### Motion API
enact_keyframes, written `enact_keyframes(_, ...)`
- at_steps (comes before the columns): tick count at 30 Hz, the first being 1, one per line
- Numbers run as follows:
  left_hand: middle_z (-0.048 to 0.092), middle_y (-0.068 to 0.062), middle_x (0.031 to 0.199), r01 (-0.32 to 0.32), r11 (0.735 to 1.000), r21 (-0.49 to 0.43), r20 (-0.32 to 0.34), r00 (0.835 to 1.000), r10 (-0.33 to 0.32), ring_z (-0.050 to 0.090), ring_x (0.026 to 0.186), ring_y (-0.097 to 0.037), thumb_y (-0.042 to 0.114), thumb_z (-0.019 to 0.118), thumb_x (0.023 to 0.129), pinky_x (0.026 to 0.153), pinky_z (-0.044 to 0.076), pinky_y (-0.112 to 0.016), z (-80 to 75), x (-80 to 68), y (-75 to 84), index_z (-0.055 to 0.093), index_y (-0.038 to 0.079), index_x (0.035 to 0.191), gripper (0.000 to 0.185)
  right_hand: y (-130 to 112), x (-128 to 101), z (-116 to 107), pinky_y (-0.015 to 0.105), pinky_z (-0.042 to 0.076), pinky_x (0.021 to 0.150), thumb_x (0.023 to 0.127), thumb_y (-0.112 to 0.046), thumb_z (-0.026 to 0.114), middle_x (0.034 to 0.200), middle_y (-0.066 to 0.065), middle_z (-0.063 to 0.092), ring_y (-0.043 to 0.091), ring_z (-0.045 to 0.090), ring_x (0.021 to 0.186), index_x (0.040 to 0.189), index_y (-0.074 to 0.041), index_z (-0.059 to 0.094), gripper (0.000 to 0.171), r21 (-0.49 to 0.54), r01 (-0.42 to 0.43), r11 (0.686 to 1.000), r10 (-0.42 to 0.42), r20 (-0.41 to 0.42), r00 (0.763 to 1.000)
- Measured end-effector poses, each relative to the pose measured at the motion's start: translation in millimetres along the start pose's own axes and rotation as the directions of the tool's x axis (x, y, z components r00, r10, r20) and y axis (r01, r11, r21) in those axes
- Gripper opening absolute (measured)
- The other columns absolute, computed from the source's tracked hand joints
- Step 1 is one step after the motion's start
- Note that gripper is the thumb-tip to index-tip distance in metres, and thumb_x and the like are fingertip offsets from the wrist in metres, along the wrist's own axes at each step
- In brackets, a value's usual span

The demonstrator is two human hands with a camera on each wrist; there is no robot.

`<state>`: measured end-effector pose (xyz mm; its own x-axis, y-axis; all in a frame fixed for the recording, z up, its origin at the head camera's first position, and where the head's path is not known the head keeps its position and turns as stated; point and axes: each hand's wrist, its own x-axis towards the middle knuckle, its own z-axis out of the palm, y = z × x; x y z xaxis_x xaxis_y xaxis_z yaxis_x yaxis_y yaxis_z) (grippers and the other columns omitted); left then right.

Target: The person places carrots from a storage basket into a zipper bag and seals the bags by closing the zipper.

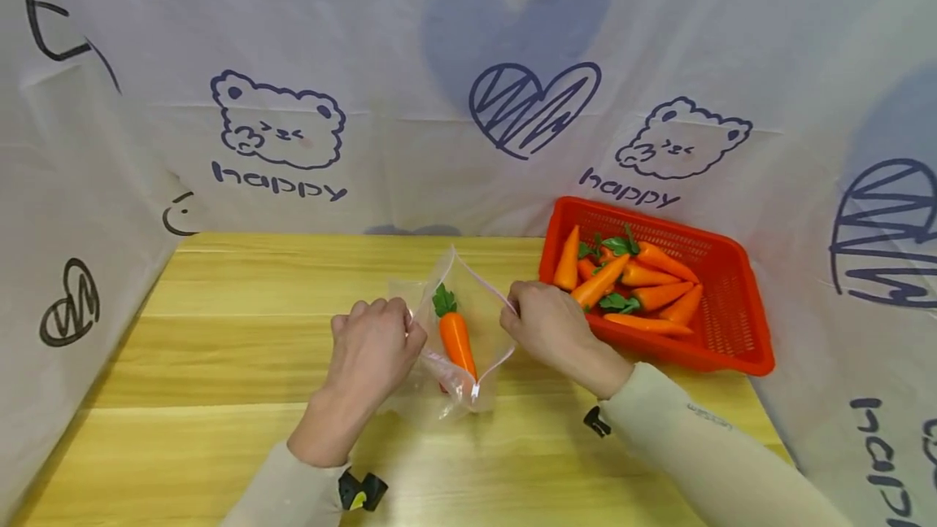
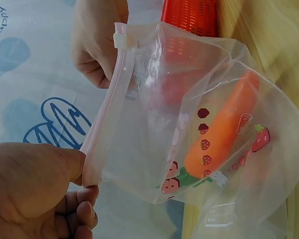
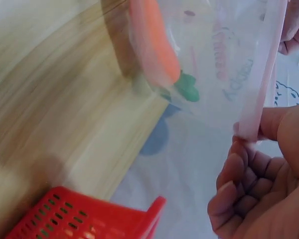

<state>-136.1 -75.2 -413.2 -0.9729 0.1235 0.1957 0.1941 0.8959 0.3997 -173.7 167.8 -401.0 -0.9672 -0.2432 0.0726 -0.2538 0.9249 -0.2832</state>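
Note:
A clear slider zip bag with a pink rim and strawberry prints hangs between the two hands, its mouth spread wide in the head view. Inside lies an orange carrot with green leaves, visible through the plastic in both wrist views. My left hand pinches the left side of the rim between thumb and fingers. On the opposite side, my right hand pinches the rim, fingers curled in the right wrist view. The white slider sits at the near corner of the mouth.
At the right of the wooden table stands a red plastic basket holding several carrots, close beyond the right hand. A white cloth with bear and heart drawings rises behind the table and on both sides.

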Motion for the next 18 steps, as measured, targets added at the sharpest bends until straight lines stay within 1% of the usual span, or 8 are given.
enact_keyframes(3, 0.053, -0.002, 0.069, 0.000, 1.000, -0.003, 0.003, 1.000, 0.000, 0.048, 0.069, -0.027, 0.018, 0.063, 0.093, 0.072, 0.033, -0.042, 2.4, 0.0, 0.1, 0.057, 0.012, 0.075, 0.020, 9, -1, -6, 0.031, 0.044, 0.055, 0.097, -0.028, 0.069, 0.072, -0.001, 0.059, 0.016, 0.053, 0.061, 0.080, -0.015, 0.064, 0.022, 0.040, 0.032, 0.999, -0.032, 0.016, 0.999)
enact_keyframes(5, 0.053, -0.002, 0.069, -0.002, 1.000, -0.001, -0.002, 1.000, 0.002, 0.048, 0.069, -0.027, 0.018, 0.063, 0.093, 0.072, 0.033, -0.042, 1.9, -0.2, 0.2, 0.057, 0.012, 0.075, 0.020, 16, -1, -15, 0.033, 0.045, 0.058, 0.099, -0.031, 0.070, 0.075, 0.000, 0.061, 0.017, 0.054, 0.063, 0.084, -0.014, 0.067, 0.023, 0.064, 0.054, 0.996, -0.054, 0.003, 0.999)
enact_keyframes(7, 0.053, -0.002, 0.069, -0.005, 1.000, 0.000, -0.007, 1.000, 0.005, 0.048, 0.069, -0.027, 0.018, 0.063, 0.093, 0.071, 0.032, -0.042, 1.3, -0.3, 0.4, 0.057, 0.012, 0.075, 0.020, 27, 1, -26, 0.037, 0.050, 0.064, 0.100, -0.031, 0.070, 0.080, 0.002, 0.066, 0.019, 0.059, 0.068, 0.088, -0.013, 0.070, 0.022, 0.058, 0.071, 0.996, -0.069, -0.028, 0.997)
enact_keyframes(10, 0.053, -0.002, 0.069, -0.009, 1.000, -0.002, -0.005, 1.000, 0.009, 0.048, 0.069, -0.027, 0.018, 0.063, 0.093, 0.071, 0.032, -0.042, 0.6, -0.1, 0.6, 0.057, 0.012, 0.075, 0.020, 51, 10, -41, 0.044, 0.055, 0.072, 0.100, -0.025, 0.068, 0.085, 0.005, 0.069, 0.023, 0.064, 0.075, 0.093, -0.010, 0.073, 0.018, -0.029, 0.092, 0.995, -0.094, -0.073, 0.993)
enact_keyframes(12, 0.053, -0.002, 0.069, -0.005, 1.000, -0.001, 0.001, 1.000, 0.005, 0.048, 0.070, -0.027, 0.019, 0.063, 0.093, 0.072, 0.032, -0.042, 0.1, -0.1, 0.1, 0.058, 0.012, 0.075, 0.020, 72, 18, -48, 0.045, 0.054, 0.074, 0.099, -0.019, 0.068, 0.086, 0.006, 0.067, 0.025, 0.063, 0.077, 0.092, -0.008, 0.072, 0.014, -0.105, 0.105, 0.989, -0.113, -0.076, 0.991)
enact_keyframes(14, 0.054, -0.002, 0.070, 0.000, 1.000, -0.002, 0.011, 1.000, 0.000, 0.048, 0.070, -0.027, 0.019, 0.063, 0.093, 0.073, 0.033, -0.043, -0.2, 0.0, -0.6, 0.058, 0.012, 0.076, 0.020, 94, 27, -50, 0.044, 0.053, 0.070, 0.097, -0.014, 0.067, 0.084, 0.007, 0.064, 0.025, 0.059, 0.075, 0.091, -0.007, 0.068, 0.010, -0.177, 0.129, 0.976, -0.142, -0.062, 0.988)
enact_keyframes(16, 0.054, -0.002, 0.071, 0.004, 1.000, -0.003, 0.021, 1.000, -0.004, 0.048, 0.071, -0.027, 0.019, 0.064, 0.093, 0.073, 0.032, -0.043, -0.3, 0.2, -1.3, 0.058, 0.012, 0.076, 0.019, 115, 35, -50, 0.043, 0.052, 0.069, 0.095, -0.009, 0.066, 0.083, 0.008, 0.062, 0.026, 0.058, 0.075, 0.090, -0.005, 0.066, 0.006, -0.234, 0.156, 0.960, -0.168, -0.031, 0.985)
enact_keyframes(18, 0.055, -0.003, 0.071, 0.007, 1.000, -0.005, 0.032, 0.999, -0.007, 0.048, 0.071, -0.027, 0.019, 0.064, 0.093, 0.073, 0.032, -0.042, -0.2, 0.5, -1.6, 0.058, 0.012, 0.076, 0.019, 131, 39, -46, 0.044, 0.056, 0.074, 0.094, -0.006, 0.064, 0.087, 0.009, 0.065, 0.028, 0.061, 0.080, 0.094, -0.004, 0.068, 0.004, -0.272, 0.169, 0.947, -0.171, 0.018, 0.985)
